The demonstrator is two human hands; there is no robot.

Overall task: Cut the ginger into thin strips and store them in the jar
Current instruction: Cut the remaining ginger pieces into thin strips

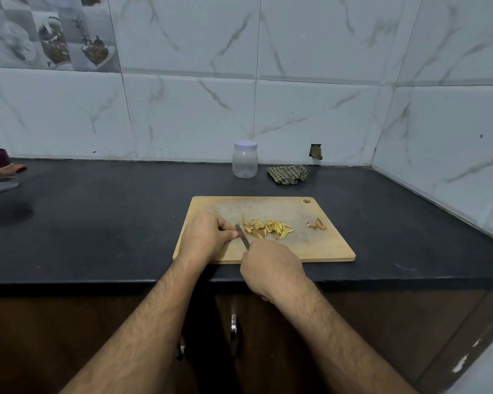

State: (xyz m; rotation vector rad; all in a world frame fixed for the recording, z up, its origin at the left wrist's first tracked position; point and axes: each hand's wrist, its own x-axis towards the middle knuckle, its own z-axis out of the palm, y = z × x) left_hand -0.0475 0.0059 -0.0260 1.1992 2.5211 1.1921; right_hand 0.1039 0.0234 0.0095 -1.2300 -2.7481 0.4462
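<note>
Wooden cutting board (310,248) is lying under both hands. The right hand (271,268) is gripping a knife (243,236), blade angling toward the left hand (204,237), whose curled fingers are pinching something small against the blade. Just right of the left hand's fingertips, ginger slices (255,225) and thin strips (279,229) are lying. Beyond both hands, the lidded plastic jar (245,163) is standing beside a crumpled cloth (288,174).

Location: a home kitchen. Indicators: a black stone countertop (97,223) backed by marble-pattern wall tiles (296,81), with decorative food-print tiles (49,32) at upper left. A wooden cutting board (310,245) lies under the right hand (271,268) gripping a knife (242,236). Beyond the grip stand a lidded plastic jar (245,163) and a crumpled cloth (288,174). Below it are dark cabinet doors (268,336) with metal handles (233,334).
</note>
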